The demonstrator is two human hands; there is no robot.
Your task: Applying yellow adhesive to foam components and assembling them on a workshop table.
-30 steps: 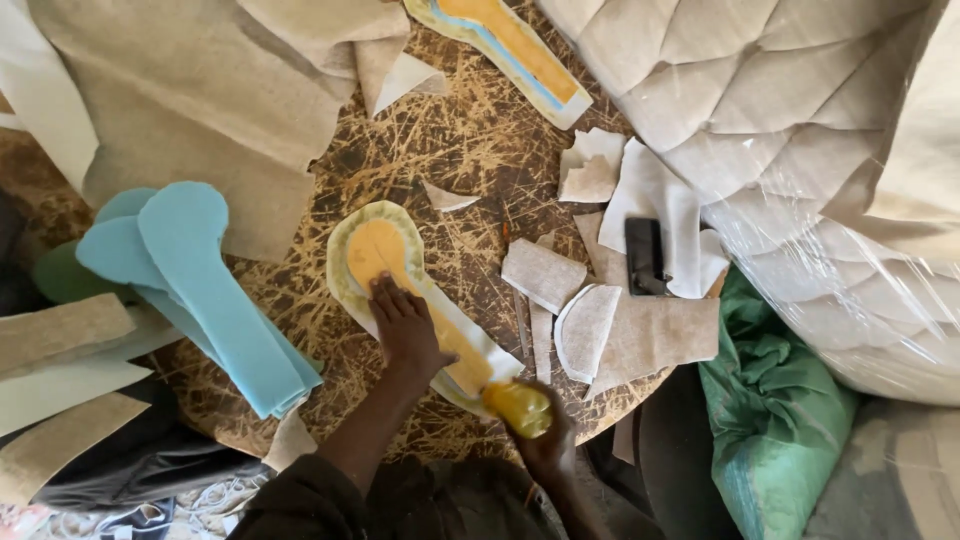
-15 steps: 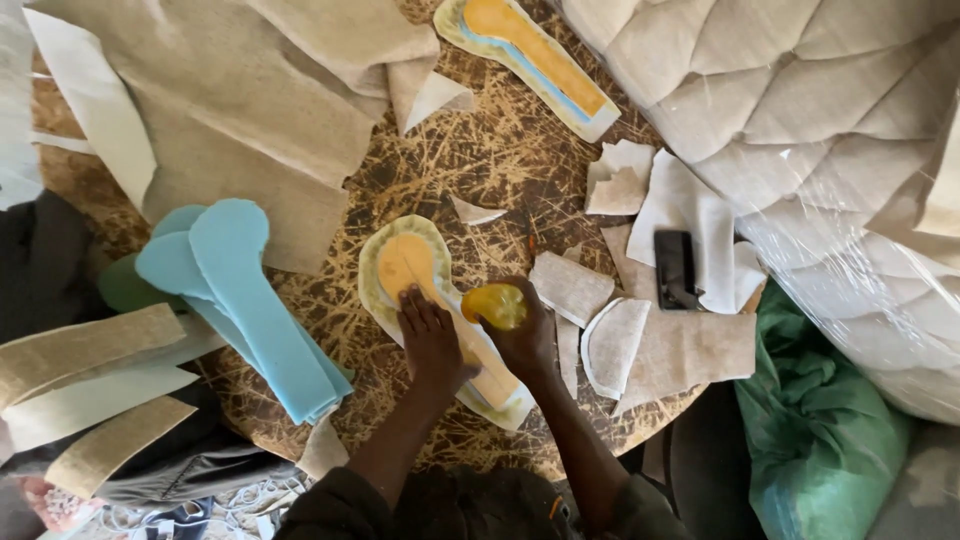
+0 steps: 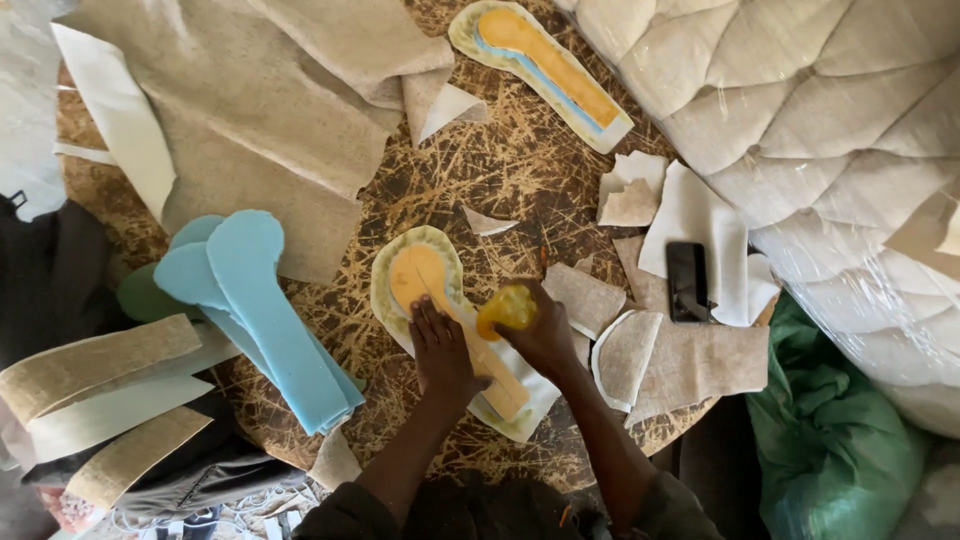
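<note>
view: head cam, only 1 view, looking straight down on worktop

worktop (image 3: 480, 170): round-ish board, brown w/ yellow scratch pattern, covered in cut scraps

insole (image 3: 425, 275): sole-shaped piece, pale rim, orange centre, lying flat at centre, toe toward 11 o'clock, heel toward 5 o'clock under the hands

left hand (image 3: 440, 345): palm down, fingers together and flat, pressed on mid part of insole; looks like it's pinning the piece so it won't slide

right hand (image 3: 545, 335): closed round a yellow sponge (image 3: 506, 308), gripped in fingers, sponge touching or just above insole edge at 3 o'clock of left hand; contact unclear

2nd insole (image 3: 545, 70): same kind, orange w/ blue line, at 12 o'clock, well apart, untouched

blue foam soles (image 3: 265, 310): stack of abt 3, at 9 o'clock of the hands, overlapped, 1 green under

beige fabric sheet (image 3: 250, 130): big, at 10-11 o'clock, cut-outs missing

phone (image 3: 687, 282): black, at 3 o'clock on white scraps, near right hand but apart

quilted padding (image 3: 830, 130): bulky, plastic-wrapped, 1-2 o'clock

green bag (image 3: 830, 440): 4 o'clock, off the board

beige strips (image 3: 100, 390): 3 lying at 8 o'clock
</note>
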